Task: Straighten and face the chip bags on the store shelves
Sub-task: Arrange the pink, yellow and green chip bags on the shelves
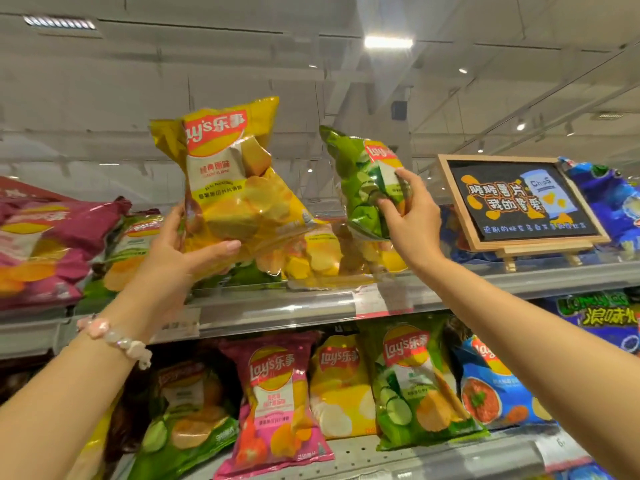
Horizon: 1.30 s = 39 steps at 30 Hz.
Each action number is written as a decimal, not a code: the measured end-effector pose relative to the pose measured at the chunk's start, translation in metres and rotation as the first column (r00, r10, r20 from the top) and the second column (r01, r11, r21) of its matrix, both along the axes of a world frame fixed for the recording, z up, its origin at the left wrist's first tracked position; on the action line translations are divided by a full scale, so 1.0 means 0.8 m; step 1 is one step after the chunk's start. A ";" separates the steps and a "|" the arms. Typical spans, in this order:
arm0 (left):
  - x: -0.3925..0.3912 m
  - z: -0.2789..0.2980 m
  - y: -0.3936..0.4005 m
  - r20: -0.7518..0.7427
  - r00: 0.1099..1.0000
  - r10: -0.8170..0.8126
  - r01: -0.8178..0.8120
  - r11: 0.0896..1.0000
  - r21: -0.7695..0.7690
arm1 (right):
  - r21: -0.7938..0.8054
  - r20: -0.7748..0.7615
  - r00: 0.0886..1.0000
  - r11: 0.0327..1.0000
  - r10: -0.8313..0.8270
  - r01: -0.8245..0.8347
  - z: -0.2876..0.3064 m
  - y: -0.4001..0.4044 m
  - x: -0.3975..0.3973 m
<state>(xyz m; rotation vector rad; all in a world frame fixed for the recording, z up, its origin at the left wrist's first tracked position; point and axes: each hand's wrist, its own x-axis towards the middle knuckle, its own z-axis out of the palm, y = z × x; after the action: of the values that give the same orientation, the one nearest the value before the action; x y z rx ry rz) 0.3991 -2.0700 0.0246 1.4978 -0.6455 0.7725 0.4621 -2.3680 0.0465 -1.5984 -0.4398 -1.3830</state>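
**Chip bags: two in hand at the top shelf**

Chip bags are what I'm sorting, and I have one in each hand. Nearest me, the lower shelf (398, 455) shows a front row of about six bags: green, pink, yellow and green again standing roughly upright and facing out, a blue one (491, 389) leaning at the right end, and a darker one I can't read at the left.

Above that, my left hand (180, 251) grips the lower part of the yellow bag (235, 188), thumb across its front and fingers behind; it is lifted and tilted, label towards me. My right hand (412, 216) pinches the green bag (360, 188) by its right edge; that bag is twisted, its label half turned away.

My reading: I'm midway through facing the top shelf (277, 310). Next, each bag needs setting down upright on its bottom seam, label square to the aisle, and the green one must be rotated first.

Farther back on that shelf, several bags lie flat in a heap: one maroon bag (52, 237) at the left, at least two yellow ones under my hands, and blue ones at the right. One framed chalkboard sign (519, 199) stands between the green bag and the blue ones.
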 end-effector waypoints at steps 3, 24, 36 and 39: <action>-0.020 0.012 0.024 0.024 1.000 0.008 -0.008 1.000 -0.013 | -0.098 0.073 0.997 0.994 -0.041 0.048 0.007 0.046 -0.018; -0.072 0.025 0.118 -0.057 0.994 0.091 -0.092 0.996 -0.015 | -0.562 -0.037 0.888 0.744 -0.459 0.361 -0.031 0.266 -0.004; -0.045 0.008 0.067 -0.138 0.990 -0.032 0.037 0.999 0.030 | 0.048 -0.351 0.793 0.856 0.497 -0.515 0.003 0.189 -0.030; -0.038 0.009 0.038 -0.131 0.987 -0.090 0.095 0.995 0.026 | 0.064 -0.363 0.740 0.807 0.566 -0.586 0.014 0.152 -0.049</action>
<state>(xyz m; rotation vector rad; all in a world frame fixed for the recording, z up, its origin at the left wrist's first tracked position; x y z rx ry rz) 0.3686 -2.0398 0.0320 1.5228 -0.6272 0.5910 0.4231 -2.2461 0.0574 -1.5363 -0.6802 -0.5832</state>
